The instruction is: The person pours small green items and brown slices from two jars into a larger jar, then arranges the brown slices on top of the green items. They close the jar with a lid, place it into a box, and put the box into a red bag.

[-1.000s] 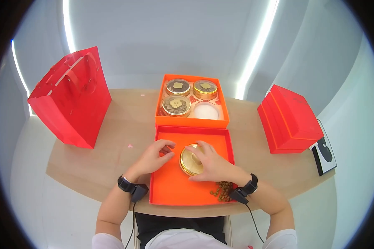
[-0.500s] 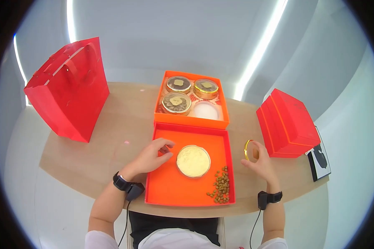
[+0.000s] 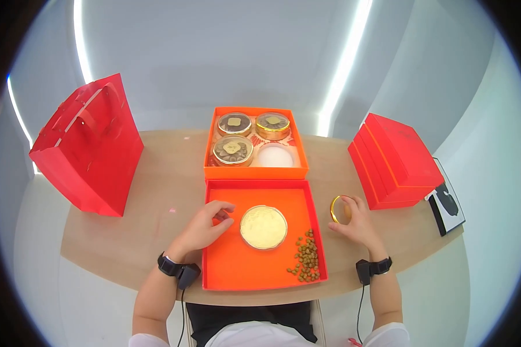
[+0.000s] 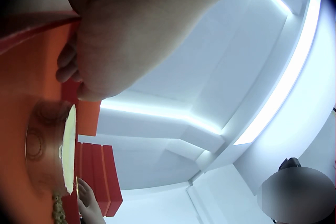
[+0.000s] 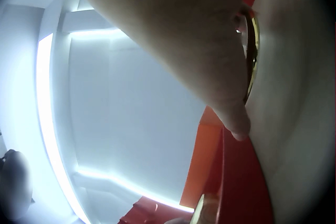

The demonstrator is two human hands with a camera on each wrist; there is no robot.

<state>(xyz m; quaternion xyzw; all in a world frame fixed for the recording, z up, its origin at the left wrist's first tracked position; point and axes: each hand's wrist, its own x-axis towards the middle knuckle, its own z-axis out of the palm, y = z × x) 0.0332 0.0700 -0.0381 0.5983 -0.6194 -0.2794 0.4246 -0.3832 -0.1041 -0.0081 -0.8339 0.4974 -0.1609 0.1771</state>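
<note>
My right hand (image 3: 362, 225) pinches a round gold-rimmed lid (image 3: 333, 209) close over the table, right of the orange tray. The right wrist view shows its gold rim (image 5: 255, 50) beside the fingers, close to the tabletop. A round jar (image 3: 263, 227) with a pale yellow top sits uncovered in the tray (image 3: 231, 269). From the side, the left wrist view shows the jar's clear, patterned wall (image 4: 44, 150). My left hand (image 3: 202, 228) hovers at the tray's left edge, fingers loosely curled and holding nothing, a little apart from the jar.
Small brown-green pellets (image 3: 307, 257) lie in the tray's right side. Behind stands an orange box (image 3: 255, 173) with three lidded jars (image 3: 233, 150) and a round white recess (image 3: 275, 156). A red paper bag (image 3: 98, 168) stands left; stacked red boxes (image 3: 393, 162) stand right, beside a black-and-white item (image 3: 447, 202).
My right hand has taken the gold-rimmed lid off the jar and carried it right, over the table, baring the pale yellow top. The left hand has stayed almost in place.
</note>
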